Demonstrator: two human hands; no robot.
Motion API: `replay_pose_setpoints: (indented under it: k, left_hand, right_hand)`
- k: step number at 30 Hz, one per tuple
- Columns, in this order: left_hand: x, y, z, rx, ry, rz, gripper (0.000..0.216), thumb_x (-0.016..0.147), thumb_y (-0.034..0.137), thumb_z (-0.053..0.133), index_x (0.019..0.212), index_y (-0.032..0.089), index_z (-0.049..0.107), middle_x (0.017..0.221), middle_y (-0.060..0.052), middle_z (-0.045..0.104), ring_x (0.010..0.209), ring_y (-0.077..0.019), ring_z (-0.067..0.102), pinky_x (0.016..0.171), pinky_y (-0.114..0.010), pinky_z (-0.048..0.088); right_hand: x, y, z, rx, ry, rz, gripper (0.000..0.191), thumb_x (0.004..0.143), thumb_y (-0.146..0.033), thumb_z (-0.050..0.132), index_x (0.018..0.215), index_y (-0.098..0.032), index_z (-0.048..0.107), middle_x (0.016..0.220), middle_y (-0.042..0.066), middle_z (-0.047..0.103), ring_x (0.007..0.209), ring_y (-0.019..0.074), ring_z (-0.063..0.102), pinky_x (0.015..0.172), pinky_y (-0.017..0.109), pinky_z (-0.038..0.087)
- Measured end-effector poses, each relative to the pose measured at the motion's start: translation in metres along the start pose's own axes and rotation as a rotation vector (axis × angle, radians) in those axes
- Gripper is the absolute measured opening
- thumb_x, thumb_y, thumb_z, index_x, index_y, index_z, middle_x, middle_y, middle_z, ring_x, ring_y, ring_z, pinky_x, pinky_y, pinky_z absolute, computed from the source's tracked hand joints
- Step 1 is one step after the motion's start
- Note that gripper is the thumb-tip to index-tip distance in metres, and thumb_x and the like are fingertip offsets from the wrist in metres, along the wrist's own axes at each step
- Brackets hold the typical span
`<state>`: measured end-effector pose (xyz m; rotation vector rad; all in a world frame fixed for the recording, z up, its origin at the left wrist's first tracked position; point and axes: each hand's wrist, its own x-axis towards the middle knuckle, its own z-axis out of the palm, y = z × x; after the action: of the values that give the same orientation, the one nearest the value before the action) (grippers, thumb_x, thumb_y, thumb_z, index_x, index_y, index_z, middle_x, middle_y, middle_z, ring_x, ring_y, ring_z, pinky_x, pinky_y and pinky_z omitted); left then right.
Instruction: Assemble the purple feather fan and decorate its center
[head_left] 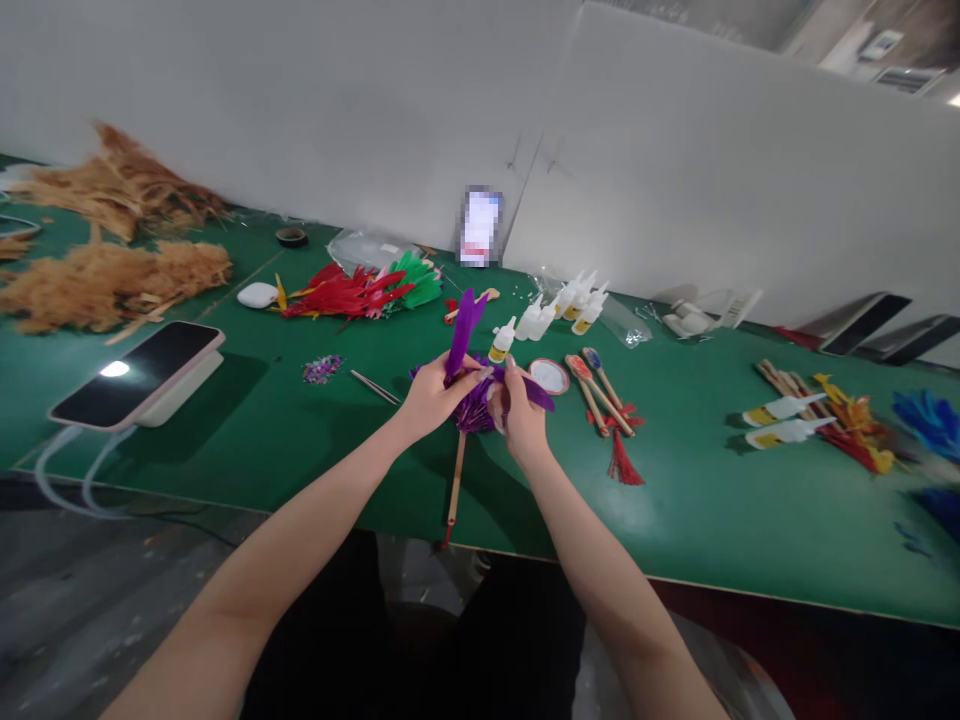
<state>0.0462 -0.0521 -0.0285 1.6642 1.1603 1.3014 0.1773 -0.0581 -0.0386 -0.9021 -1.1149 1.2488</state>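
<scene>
My left hand [435,395] is closed on a purple feather [466,330], which points up between its fingers. Close beside it, my right hand [525,418] pinches another purple feather [537,396] that sticks out to the right. Beneath both hands lies a purple feather fan [474,414], its wooden handle [457,480] pointing toward me with a red cord at the end. The hands hide much of the fan. Just behind the fingertips stands a small white bottle [502,342] with a yellow label. A round white dish [550,376] with a red rim is right of them.
Tweezers [375,387] and purple sequins [322,370] lie left, before red feathers [349,292] and green feathers [414,280]. A phone [139,372] rests far left near brown fibres [120,280]. Painted wooden sticks [598,395] with a red tassel [624,462] lie right; several bottles [574,298] stand behind.
</scene>
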Motion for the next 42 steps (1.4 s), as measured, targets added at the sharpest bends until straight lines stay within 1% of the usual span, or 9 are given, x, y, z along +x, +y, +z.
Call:
replay_pose_setpoints:
  k: [3,6,9,11,15,19,32,37,42]
  left_hand:
    - [0.001,0.002,-0.001,0.010,0.015,-0.005,0.022,0.081,0.039,0.059,0.080,0.018,0.061,0.072,0.000,0.061,0.068,-0.0144,0.056,0.068,-0.028,0.045]
    - [0.002,0.006,-0.002,-0.054,0.043,-0.085,0.023,0.078,0.040,0.063,0.077,0.017,0.058,0.066,0.002,0.056,0.062,-0.0121,0.052,0.063,-0.026,0.041]
    - [0.003,0.010,-0.003,-0.272,0.004,-0.231,0.030,0.074,0.044,0.067,0.074,0.018,0.053,0.052,0.008,0.040,0.045,-0.0072,0.036,0.046,-0.023,0.028]
    - [0.003,0.012,-0.003,-0.448,-0.065,-0.308,0.034,0.072,0.045,0.070,0.072,0.018,0.049,0.048,0.011,0.030,0.040,-0.0049,0.025,0.041,-0.022,0.018]
    - [0.003,0.014,-0.004,-0.639,-0.166,-0.373,0.038,0.069,0.042,0.074,0.066,0.018,0.044,0.045,0.012,0.028,0.038,-0.0030,0.022,0.040,-0.021,0.014]
    - [0.003,0.012,-0.005,-0.626,-0.169,-0.377,0.037,0.068,0.041,0.075,0.068,0.018,0.045,0.046,0.011,0.030,0.039,-0.0026,0.024,0.041,-0.021,0.014]
    - [0.004,0.012,-0.009,-0.538,-0.181,-0.350,0.032,0.066,0.033,0.076,0.068,0.018,0.048,0.049,0.010,0.028,0.041,-0.0033,0.022,0.044,-0.024,0.012]
    - [0.003,0.014,-0.010,-0.522,-0.230,-0.377,0.032,0.066,0.032,0.077,0.067,0.018,0.047,0.048,0.011,0.027,0.042,-0.0033,0.021,0.045,-0.023,0.014]
    - [0.004,0.015,-0.012,-0.508,-0.236,-0.383,0.029,0.063,0.027,0.075,0.066,0.018,0.048,0.046,0.012,0.027,0.041,-0.0026,0.021,0.043,-0.021,0.015]
  right_hand:
    - [0.001,-0.002,-0.001,-0.021,-0.015,-0.010,0.048,0.087,-0.058,0.047,0.055,-0.022,0.043,0.034,-0.008,0.037,0.026,0.0062,0.031,0.029,0.022,0.022]
    - [0.002,-0.007,-0.003,-0.040,0.014,-0.105,0.033,0.078,-0.054,0.063,0.075,-0.022,0.052,0.049,-0.008,0.048,0.033,0.0064,0.039,0.032,0.020,0.030]
    - [0.004,-0.010,-0.006,-0.108,0.013,-0.251,0.036,0.070,-0.043,0.074,0.094,-0.024,0.056,0.076,-0.003,0.060,0.048,0.0075,0.050,0.043,0.021,0.044]
    - [0.004,-0.011,-0.009,-0.166,-0.015,-0.319,0.028,0.073,-0.038,0.072,0.094,-0.023,0.059,0.085,0.000,0.062,0.055,0.0091,0.055,0.050,0.023,0.048]
    - [0.001,-0.010,-0.013,-0.238,0.004,-0.396,0.009,0.078,-0.030,0.068,0.081,-0.021,0.065,0.079,0.001,0.064,0.058,0.0119,0.061,0.054,0.026,0.052]
    - [0.000,-0.010,-0.013,-0.234,0.077,-0.403,0.007,0.078,-0.025,0.069,0.081,-0.021,0.066,0.070,0.000,0.068,0.051,0.0128,0.063,0.051,0.027,0.053]
    - [0.001,-0.018,-0.008,-0.159,0.170,-0.237,0.024,0.068,-0.040,0.075,0.068,-0.018,0.064,0.051,-0.002,0.063,0.042,0.0124,0.059,0.042,0.024,0.050]
    - [0.005,-0.020,-0.010,-0.112,0.165,-0.118,0.033,0.063,-0.045,0.077,0.062,-0.018,0.059,0.046,-0.004,0.060,0.036,0.0100,0.052,0.034,0.022,0.042]
    - [0.006,-0.017,-0.012,-0.083,0.112,-0.083,0.032,0.064,-0.044,0.077,0.061,-0.017,0.059,0.045,-0.004,0.059,0.034,0.0093,0.050,0.033,0.021,0.039]
